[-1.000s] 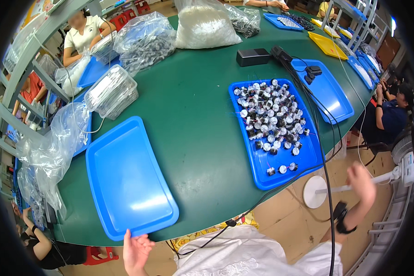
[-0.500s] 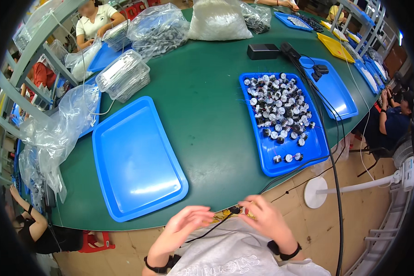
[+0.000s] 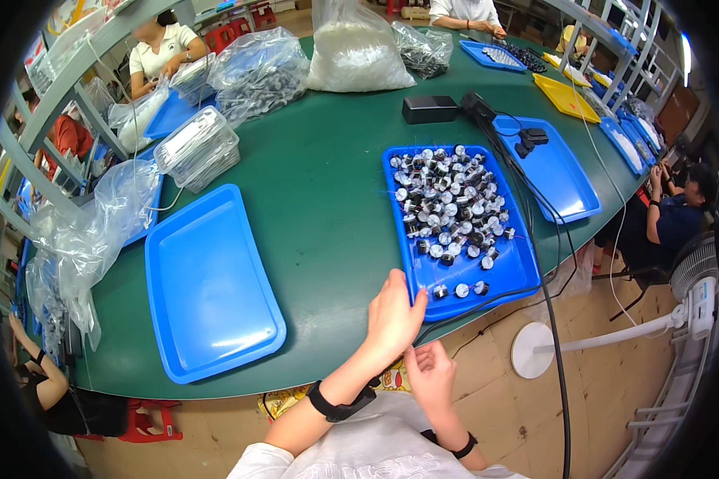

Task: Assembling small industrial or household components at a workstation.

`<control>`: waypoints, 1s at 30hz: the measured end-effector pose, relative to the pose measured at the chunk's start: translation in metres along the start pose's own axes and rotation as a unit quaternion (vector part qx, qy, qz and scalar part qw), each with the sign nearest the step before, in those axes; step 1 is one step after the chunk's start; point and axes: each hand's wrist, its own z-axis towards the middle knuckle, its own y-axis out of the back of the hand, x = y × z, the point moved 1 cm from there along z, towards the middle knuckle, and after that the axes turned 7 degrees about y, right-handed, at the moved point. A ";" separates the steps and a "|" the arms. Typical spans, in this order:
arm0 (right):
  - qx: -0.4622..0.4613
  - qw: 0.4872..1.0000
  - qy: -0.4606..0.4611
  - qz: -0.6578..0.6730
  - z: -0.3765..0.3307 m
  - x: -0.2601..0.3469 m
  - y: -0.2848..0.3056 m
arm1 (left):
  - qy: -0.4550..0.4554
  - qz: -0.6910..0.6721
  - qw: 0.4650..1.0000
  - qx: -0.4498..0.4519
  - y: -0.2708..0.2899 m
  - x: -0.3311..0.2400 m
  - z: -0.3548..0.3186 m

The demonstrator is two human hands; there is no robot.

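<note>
My left hand (image 3: 397, 315) reaches over the table edge to the near left corner of a blue tray (image 3: 411, 279). Its thumb stands apart from the fingers, and no object shows in it. Just below, my right hand (image 3: 430, 374) is closed, its fingertips pinching a thin black cable (image 3: 433, 326) that runs along the tray's near side. Piled in the tray are many small black cylindrical parts (image 3: 455, 195) with round white tops and thin wires. Three more (image 3: 462, 290) lie in a row nearer me. Both wrists wear black bands.
An unloaded blue tray (image 3: 216, 291) lies on the left, with a clear box of white pieces (image 3: 198, 150) beyond it. Filled plastic bags (image 3: 358, 56) stand at the back. Black cables (image 3: 527, 172) cross the right side near another blue tray (image 3: 551, 172) and a fan (image 3: 691, 275). Other people sit around.
My left hand has moved up and right to the parts tray; my right hand has moved slightly down-left and closed. The view has shifted, so the table's things appear lower and further left.
</note>
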 end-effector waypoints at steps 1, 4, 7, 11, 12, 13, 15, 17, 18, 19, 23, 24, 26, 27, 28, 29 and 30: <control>0.002 1.000 -0.021 0.000 0.000 -0.001 0.002 | 0.020 -0.020 1.000 0.013 -0.001 -0.001 0.001; -0.001 1.000 0.001 0.027 -0.007 -0.014 0.013 | 0.014 -0.129 0.991 0.022 -0.002 0.001 0.002; -0.040 0.978 -0.144 0.146 -0.016 -0.017 0.049 | 0.080 -0.299 0.946 0.092 -0.006 0.016 0.008; 0.021 0.974 -0.227 -0.003 -0.026 -0.066 0.107 | 0.130 -0.488 0.854 0.125 -0.005 0.000 0.002; 0.020 0.974 -0.227 -0.002 -0.027 -0.073 0.117 | 0.126 -0.506 0.844 0.124 -0.002 -0.002 0.000; 0.143 0.955 -0.216 -0.149 -0.029 -0.079 0.124 | 0.117 -0.515 0.840 0.125 0.001 -0.003 -0.001; 0.260 0.905 -0.176 -0.288 -0.031 -0.079 0.131 | 0.116 -0.535 0.828 0.125 0.006 -0.010 -0.006; 0.210 0.941 -0.154 -0.217 -0.023 -0.054 0.127 | 0.114 -0.553 0.816 0.123 0.012 -0.017 -0.012; 0.160 0.968 -0.129 -0.146 -0.016 -0.036 0.124 | 0.110 -0.557 0.815 0.116 0.014 -0.019 -0.016; 0.164 0.968 -0.125 -0.144 -0.011 -0.023 0.121 | 0.104 -0.560 0.815 0.108 0.017 -0.019 -0.020; 0.081 0.979 -0.059 0.175 0.010 0.002 0.105 | 0.057 -0.513 0.854 0.074 0.028 -0.005 -0.036; 0.034 0.963 0.010 0.268 0.016 0.006 0.099 | 0.053 -0.509 0.856 0.068 0.035 -0.001 -0.040; 0.053 0.940 0.016 0.337 0.028 0.006 0.091 | 0.047 -0.514 0.854 0.060 0.050 0.005 -0.050; 0.024 0.914 0.016 0.406 0.033 0.004 0.083 | 0.051 -0.520 0.850 0.063 0.057 0.009 -0.055; -0.004 0.881 0.015 0.473 0.038 0.003 0.076 | 0.046 -0.517 0.853 0.055 0.062 0.014 -0.061; -0.003 0.861 -0.018 0.508 0.042 0.003 0.076 | 0.053 -0.521 0.851 0.050 0.065 0.016 -0.069; 0.005 0.857 -0.013 0.515 0.044 0.003 0.070 | 0.059 -0.521 0.850 0.052 0.071 0.022 -0.073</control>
